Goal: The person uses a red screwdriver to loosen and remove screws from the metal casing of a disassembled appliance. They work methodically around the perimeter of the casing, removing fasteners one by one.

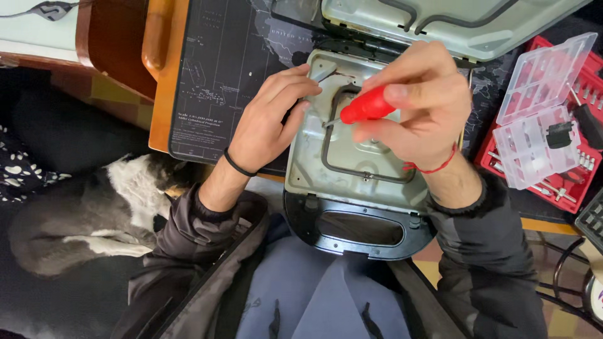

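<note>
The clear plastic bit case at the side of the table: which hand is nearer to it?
Right. The right hand, holding the red-handled screwdriver, is just beside the clear bit case. The left hand rests on the metal plate's far side.

Wooden table with orange-brown rounded edge (164, 94), mostly covered by a dark desk mat printed with a pale world map (220, 69). Directly on the mat: an opened grey metal sandwich-maker shell with black plastic handle (352, 169), under the fingers of both hands, its handle end hanging off the table's near edge. Right of the right-hand fingers, a red plastic bit-set case (568, 188) with a clear compartment lid (534, 119) lies on the mat. Black keyboard corner (592, 220) beyond it, at the right frame edge.
</note>
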